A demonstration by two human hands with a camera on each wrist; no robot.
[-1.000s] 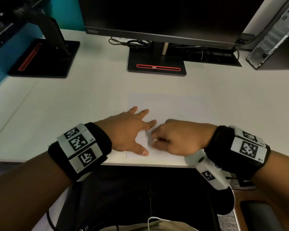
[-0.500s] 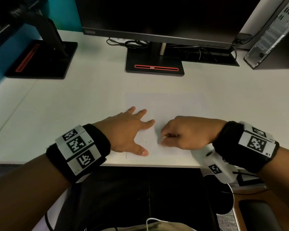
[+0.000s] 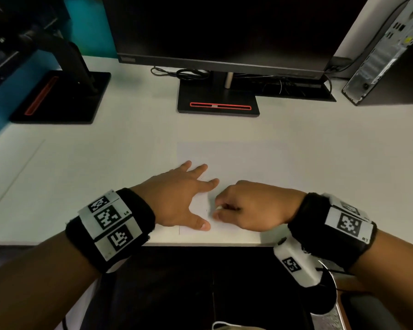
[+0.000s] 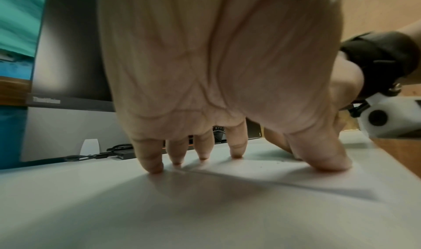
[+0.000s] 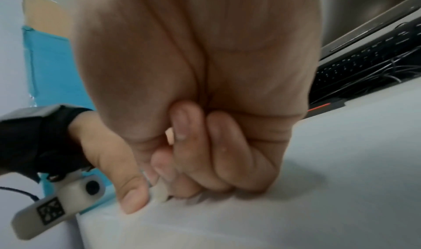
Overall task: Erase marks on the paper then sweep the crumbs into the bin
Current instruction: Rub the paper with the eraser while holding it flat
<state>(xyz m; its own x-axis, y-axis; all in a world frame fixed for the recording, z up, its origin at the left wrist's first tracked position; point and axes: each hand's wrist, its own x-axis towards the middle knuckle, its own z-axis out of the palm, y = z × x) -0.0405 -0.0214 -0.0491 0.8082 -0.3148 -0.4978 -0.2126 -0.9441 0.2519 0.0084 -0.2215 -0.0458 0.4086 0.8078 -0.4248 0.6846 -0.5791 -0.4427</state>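
Note:
A white sheet of paper [image 3: 236,160] lies on the white desk [image 3: 105,163] near its front edge. My left hand [image 3: 177,198] lies flat on the sheet's left part, fingers spread, pressing it down; the left wrist view shows the fingertips [image 4: 152,166] and thumb on the paper [image 4: 262,173]. My right hand [image 3: 246,206] is curled just to the right and pinches a small white eraser [image 5: 159,192] against the paper [image 5: 250,226]. In the head view the eraser [image 3: 218,207] barely shows. A few dark specks lie on the sheet between the hands. No bin is in view.
A dark monitor on a black stand [image 3: 217,101] rises at the back centre, with cables [image 3: 188,73] behind it. A second black stand [image 3: 57,96] is at the back left, a computer tower [image 3: 386,55] at the back right. The desk's front edge [image 3: 200,244] runs just under my wrists.
My right hand slid right across the paper half a second ago and has now come back left toward my left thumb. The left hand has stayed pressed in place.

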